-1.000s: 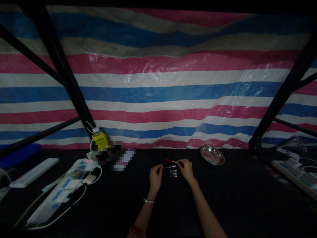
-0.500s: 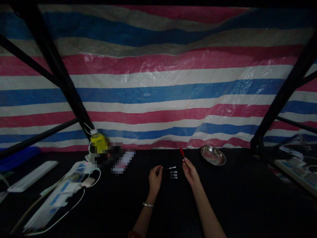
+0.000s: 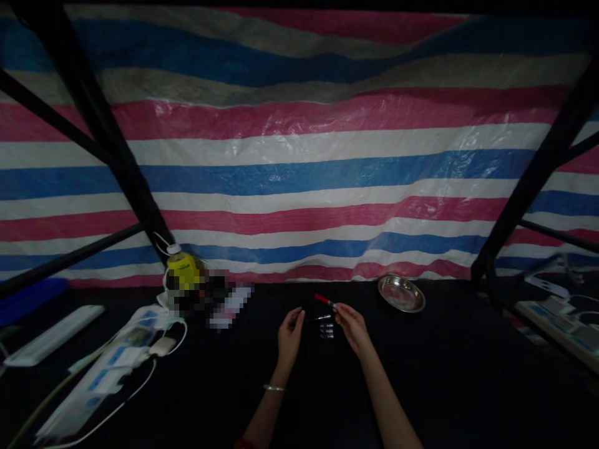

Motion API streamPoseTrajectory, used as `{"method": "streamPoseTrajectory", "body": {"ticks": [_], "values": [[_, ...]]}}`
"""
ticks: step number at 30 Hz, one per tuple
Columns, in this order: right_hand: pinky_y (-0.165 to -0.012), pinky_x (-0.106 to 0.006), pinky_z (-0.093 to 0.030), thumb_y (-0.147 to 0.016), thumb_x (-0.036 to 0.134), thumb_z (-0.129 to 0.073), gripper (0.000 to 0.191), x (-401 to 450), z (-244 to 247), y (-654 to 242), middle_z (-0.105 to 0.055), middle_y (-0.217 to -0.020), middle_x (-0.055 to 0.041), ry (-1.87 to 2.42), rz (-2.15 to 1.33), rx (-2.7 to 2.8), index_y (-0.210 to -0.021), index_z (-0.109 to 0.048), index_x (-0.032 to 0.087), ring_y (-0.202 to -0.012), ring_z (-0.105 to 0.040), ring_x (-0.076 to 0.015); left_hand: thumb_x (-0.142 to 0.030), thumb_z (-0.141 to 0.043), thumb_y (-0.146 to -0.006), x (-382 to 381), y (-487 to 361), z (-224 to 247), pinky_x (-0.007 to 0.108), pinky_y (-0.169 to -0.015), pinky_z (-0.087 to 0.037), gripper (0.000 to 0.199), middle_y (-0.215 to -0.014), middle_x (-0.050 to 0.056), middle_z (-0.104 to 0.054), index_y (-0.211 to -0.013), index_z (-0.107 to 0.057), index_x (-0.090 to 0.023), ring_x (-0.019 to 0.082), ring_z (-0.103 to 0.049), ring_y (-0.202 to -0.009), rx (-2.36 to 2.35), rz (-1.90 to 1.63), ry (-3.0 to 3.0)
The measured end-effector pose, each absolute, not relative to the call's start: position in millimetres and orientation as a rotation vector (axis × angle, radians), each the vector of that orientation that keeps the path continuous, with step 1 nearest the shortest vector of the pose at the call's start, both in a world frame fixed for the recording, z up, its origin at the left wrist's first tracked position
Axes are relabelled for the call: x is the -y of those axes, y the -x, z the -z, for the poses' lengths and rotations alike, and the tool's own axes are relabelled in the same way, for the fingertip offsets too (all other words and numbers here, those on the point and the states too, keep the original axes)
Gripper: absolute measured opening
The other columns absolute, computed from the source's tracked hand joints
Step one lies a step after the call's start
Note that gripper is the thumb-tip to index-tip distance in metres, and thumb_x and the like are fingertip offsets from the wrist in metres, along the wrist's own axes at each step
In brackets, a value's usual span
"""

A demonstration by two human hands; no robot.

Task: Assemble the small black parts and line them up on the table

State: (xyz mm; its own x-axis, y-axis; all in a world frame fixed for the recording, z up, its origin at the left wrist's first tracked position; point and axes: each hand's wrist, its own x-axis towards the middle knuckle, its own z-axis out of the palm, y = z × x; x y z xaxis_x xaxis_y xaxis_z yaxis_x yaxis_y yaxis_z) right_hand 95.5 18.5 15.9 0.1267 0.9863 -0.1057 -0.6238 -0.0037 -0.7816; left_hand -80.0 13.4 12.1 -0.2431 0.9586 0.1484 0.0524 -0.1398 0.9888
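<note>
My right hand (image 3: pixel 350 324) pinches the silvery end of a slim red pen-like object (image 3: pixel 324 300), which points up and to the left. Left of it, my left hand (image 3: pixel 291 330) has its thumb and fingertips close together at the dark end of a thin object with a silvery tip (image 3: pixel 322 317); whether it grips that object is too dark to tell. Between the hands, several dark objects with silvery ends (image 3: pixel 326 330) lie in a row on the black table (image 3: pixel 327 399).
A round metal dish (image 3: pixel 401 293) stands at the back right. At the left are a yellow bottle (image 3: pixel 184 268), a pixelated patch and power strips (image 3: pixel 105 380) with cables. A striped sheet (image 3: pixel 318 174) hangs behind, between black posts. More power strips (image 3: pixel 559 330) are at the far right.
The red object has tilted from nearly upright to pointing left, and its tip is lower. My right hand has shifted slightly left and turned. My left hand has moved a little.
</note>
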Motion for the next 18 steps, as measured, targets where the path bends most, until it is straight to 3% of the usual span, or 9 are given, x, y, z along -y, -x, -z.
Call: {"method": "streamPoseTrajectory", "body": {"ticks": [6,10,18], "values": [[-0.05,-0.022,-0.037,-0.055,0.036,-0.079,0.033,-16.0,-17.0,-89.8,-0.065,-0.067,-0.0022,0.873,-1.318,0.698,-0.079,-0.07,0.015,-0.049,-0.048,-0.0076,-0.049,-0.062,-0.069,-22.8,77.6,-24.4,0.03,-0.071,-0.05,0.053,-0.087,0.008,-0.068,-0.109,-0.062,-0.014,0.019,-0.064,-0.078,-1.21,-1.425,-1.29],[-0.049,-0.022,-0.035,-0.057,0.036,-0.077,0.032,-16.2,-16.2,-89.3,-0.064,-0.065,-0.0009,0.909,-1.274,0.733,-0.08,-0.071,0.015,-0.048,-0.045,-0.0074,-0.047,-0.061,-0.071,-24.7,73.1,-32.3,0.032,-0.078,-0.05,0.043,-0.094,0.009,-0.069,-0.099,-0.066,-0.015,0.021,-0.063,-0.087,-1.177,-1.374,-1.381],[-0.054,-0.023,-0.04,-0.056,0.032,-0.076,0.033,-16.3,-15.6,-92.4,-0.066,-0.073,-0.003,0.854,-1.317,0.7,-0.084,-0.071,0.016,-0.055,-0.051,-0.0093,-0.045,-0.065,-0.065,-32.5,76.3,-32.7,0.031,-0.072,-0.05,0.036,-0.081,0.008,-0.07,-0.083,-0.067,-0.014,0.021,-0.065,-0.079,-1.258,-1.39,-1.354]]}}
